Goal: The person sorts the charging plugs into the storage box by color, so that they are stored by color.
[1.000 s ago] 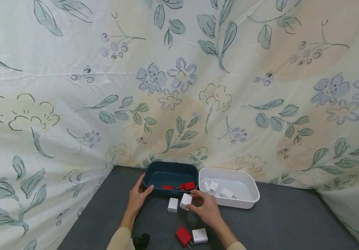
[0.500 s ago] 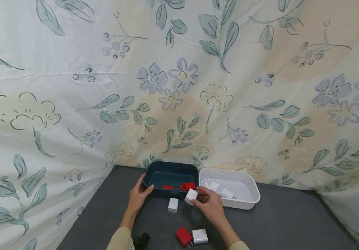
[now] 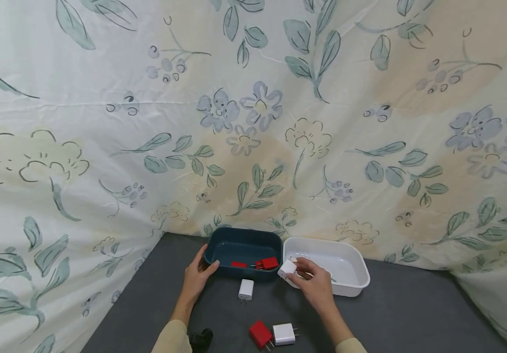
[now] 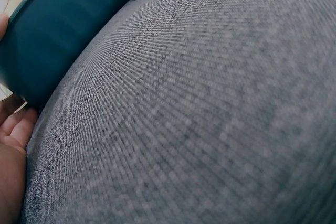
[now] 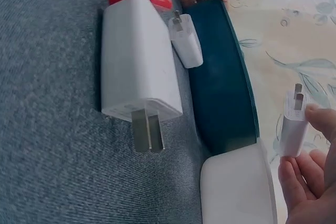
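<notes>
My right hand (image 3: 317, 284) pinches a white plug charger (image 3: 287, 268) between thumb and fingers, above the near left corner of the white tub (image 3: 353, 289). In the right wrist view the metal prongs of that white charger (image 5: 292, 132) show near the thumb. My left hand (image 3: 195, 279) grips the left end of the dark teal tub (image 3: 253, 275), thumb on the front side. Red chargers (image 3: 269, 263) lie inside the teal tub. The white tub's contents are mostly hidden behind my right hand.
On the dark cloth-covered table (image 3: 394, 314), another white charger (image 3: 246, 289) stands in front of the teal tub. Nearer, a red charger (image 3: 260, 334) and a white charger (image 3: 283, 334) lie side by side. A black object (image 3: 201, 338) is by the left sleeve. Floral fabric (image 3: 253, 122) hangs behind.
My right hand has carried the white charger rightward, from in front of the teal tub to the white tub's near left corner. My left hand stays at the teal tub.
</notes>
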The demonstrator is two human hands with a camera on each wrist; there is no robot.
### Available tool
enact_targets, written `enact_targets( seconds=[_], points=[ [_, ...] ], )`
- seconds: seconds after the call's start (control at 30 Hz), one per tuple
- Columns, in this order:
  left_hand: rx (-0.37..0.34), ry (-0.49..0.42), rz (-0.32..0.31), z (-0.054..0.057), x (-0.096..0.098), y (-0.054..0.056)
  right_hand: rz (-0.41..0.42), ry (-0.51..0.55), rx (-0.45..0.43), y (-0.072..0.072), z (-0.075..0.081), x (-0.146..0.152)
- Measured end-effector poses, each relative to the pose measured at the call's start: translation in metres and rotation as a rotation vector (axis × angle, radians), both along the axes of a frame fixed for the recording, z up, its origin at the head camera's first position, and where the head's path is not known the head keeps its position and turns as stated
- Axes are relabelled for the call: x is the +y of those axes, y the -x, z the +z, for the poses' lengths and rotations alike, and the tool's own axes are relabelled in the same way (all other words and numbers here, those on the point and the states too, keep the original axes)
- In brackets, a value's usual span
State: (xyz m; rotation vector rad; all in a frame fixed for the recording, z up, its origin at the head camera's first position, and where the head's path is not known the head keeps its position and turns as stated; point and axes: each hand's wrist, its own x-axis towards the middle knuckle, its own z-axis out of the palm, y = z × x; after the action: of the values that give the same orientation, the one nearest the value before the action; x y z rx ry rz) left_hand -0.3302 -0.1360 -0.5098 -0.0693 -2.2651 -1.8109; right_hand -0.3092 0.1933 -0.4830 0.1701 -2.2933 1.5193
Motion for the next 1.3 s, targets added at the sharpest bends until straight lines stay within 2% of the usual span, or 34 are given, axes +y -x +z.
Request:
enact_targets(
  seconds=[0.23, 0.37, 0.47, 0.5, 0.73, 0.77, 0.87, 1.1, 1.3],
  points=[
    [0.001, 0.007, 0.0, -0.002, -0.001, -0.001, -0.11, -0.012, -0.011, 0.003, -0.003, 0.01],
    [0.0, 0.017, 0.007, 0.001, 0.0, -0.002, -0.172, -0.05, 0.033, 0.005, -0.005, 0.015],
    [0.002, 0.015, 0.011, -0.001, -0.001, -0.001, -0.201, -0.083, 0.082, 0.005, -0.007, 0.018],
    [0.007, 0.018, 0.012, -0.002, -0.002, 0.001, -0.211, -0.092, 0.094, 0.005, -0.007, 0.019],
    [0.014, 0.008, 0.035, -0.033, -0.005, 0.022, -0.269, -0.112, 0.122, 0.005, -0.008, 0.03],
    [0.016, 0.016, 0.039, -0.034, -0.005, 0.023, -0.277, -0.105, 0.129, 0.005, -0.008, 0.032],
    [0.02, 0.007, 0.034, -0.03, -0.004, 0.021, -0.303, -0.099, 0.145, 0.006, -0.008, 0.037],
    [0.014, 0.004, 0.003, -0.003, -0.002, 0.002, -0.373, -0.111, 0.077, 0.006, -0.008, 0.044],
    [0.012, 0.0, -0.007, 0.0, 0.0, -0.001, -0.38, -0.076, 0.05, 0.006, -0.006, 0.045]
  ],
)
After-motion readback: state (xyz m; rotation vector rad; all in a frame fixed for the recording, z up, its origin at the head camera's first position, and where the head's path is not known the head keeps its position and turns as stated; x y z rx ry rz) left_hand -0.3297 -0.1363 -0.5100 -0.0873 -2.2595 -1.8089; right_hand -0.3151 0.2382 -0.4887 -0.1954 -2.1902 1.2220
